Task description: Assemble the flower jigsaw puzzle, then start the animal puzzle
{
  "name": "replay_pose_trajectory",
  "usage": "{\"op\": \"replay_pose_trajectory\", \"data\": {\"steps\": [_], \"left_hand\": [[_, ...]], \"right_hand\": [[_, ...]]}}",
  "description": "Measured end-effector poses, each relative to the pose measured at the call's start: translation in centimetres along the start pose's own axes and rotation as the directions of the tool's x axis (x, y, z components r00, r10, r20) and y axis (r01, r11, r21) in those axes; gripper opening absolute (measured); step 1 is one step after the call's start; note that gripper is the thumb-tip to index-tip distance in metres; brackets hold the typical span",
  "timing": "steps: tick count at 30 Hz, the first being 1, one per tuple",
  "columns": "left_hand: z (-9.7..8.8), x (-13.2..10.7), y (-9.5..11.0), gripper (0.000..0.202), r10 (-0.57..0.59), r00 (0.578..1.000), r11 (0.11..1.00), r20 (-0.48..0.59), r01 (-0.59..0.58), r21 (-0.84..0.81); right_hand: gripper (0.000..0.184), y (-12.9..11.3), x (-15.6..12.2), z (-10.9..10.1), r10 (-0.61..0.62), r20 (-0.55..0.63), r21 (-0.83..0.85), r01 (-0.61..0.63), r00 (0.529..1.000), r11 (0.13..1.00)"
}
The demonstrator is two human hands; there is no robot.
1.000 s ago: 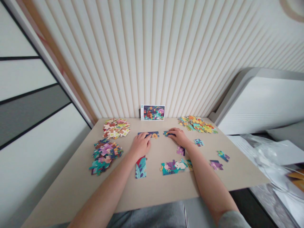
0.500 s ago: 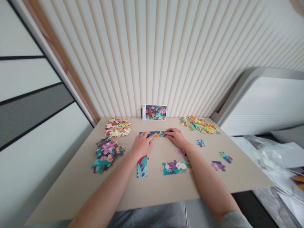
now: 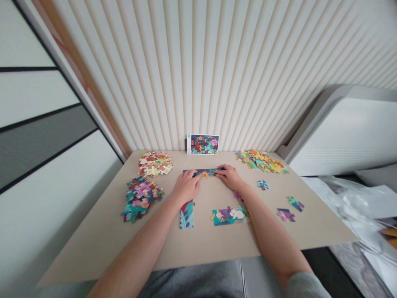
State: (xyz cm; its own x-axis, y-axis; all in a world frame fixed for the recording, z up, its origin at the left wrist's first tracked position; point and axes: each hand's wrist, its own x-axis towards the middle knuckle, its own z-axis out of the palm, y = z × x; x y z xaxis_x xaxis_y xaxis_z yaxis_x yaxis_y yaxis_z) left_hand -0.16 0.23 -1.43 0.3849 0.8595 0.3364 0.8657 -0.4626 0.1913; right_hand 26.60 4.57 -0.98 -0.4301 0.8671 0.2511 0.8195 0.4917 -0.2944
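Note:
A narrow dark-blue strip of joined puzzle pieces [image 3: 205, 171] lies flat near the back of the table, an orange shape along its lower edge. My left hand [image 3: 187, 186] is closed over its left end, thumb reaching toward the middle. At the right end, my right hand [image 3: 230, 177] holds it with fingers and thumb; the fingers cover that end. Below my left wrist is a teal and red joined section [image 3: 186, 215]. A joined section with a white rabbit [image 3: 228, 216] lies nearer me, partly behind my right forearm. Purple pieces [image 3: 238, 196] show beside that forearm.
A picture card [image 3: 203, 144] stands against the ribbed wall. Heaps of pieces lie at left, one reddish-white [image 3: 154, 164], one purple-teal [image 3: 141, 199]. A yellow heap [image 3: 262, 161] is at back right. Loose blue [image 3: 263, 185], green-blue [image 3: 295, 203] and purple pieces [image 3: 285, 215] lie at right.
The gap between the strip's left and right parts has closed, and the parts now meet. Both hands stay on it. The whole view has shifted slightly.

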Motion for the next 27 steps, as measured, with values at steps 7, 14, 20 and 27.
{"op": "replay_pose_trajectory", "data": {"steps": [7,14,20,27], "left_hand": [[-0.4,-0.1,0.1,0.042,0.026,1.000,1.000,-0.005,-0.026,0.015],[-0.3,-0.1,0.2,0.043,0.013,1.000,1.000,0.001,-0.013,0.011],[-0.1,-0.2,0.1,0.041,0.021,1.000,1.000,-0.013,-0.021,0.014],[0.1,-0.1,-0.1,0.042,0.027,0.999,0.999,-0.017,-0.027,0.017]], "right_hand": [[0.029,-0.9,0.3,-0.2,-0.040,0.011,-0.026,0.040,0.999,0.999],[0.034,-1.7,0.4,-0.3,-0.067,0.019,-0.036,0.068,0.998,0.997],[0.037,-1.8,0.3,-0.5,-0.098,0.024,-0.075,0.100,0.995,0.992],[0.037,-1.5,0.5,-0.3,-0.101,0.038,-0.123,0.105,0.994,0.987]]}}
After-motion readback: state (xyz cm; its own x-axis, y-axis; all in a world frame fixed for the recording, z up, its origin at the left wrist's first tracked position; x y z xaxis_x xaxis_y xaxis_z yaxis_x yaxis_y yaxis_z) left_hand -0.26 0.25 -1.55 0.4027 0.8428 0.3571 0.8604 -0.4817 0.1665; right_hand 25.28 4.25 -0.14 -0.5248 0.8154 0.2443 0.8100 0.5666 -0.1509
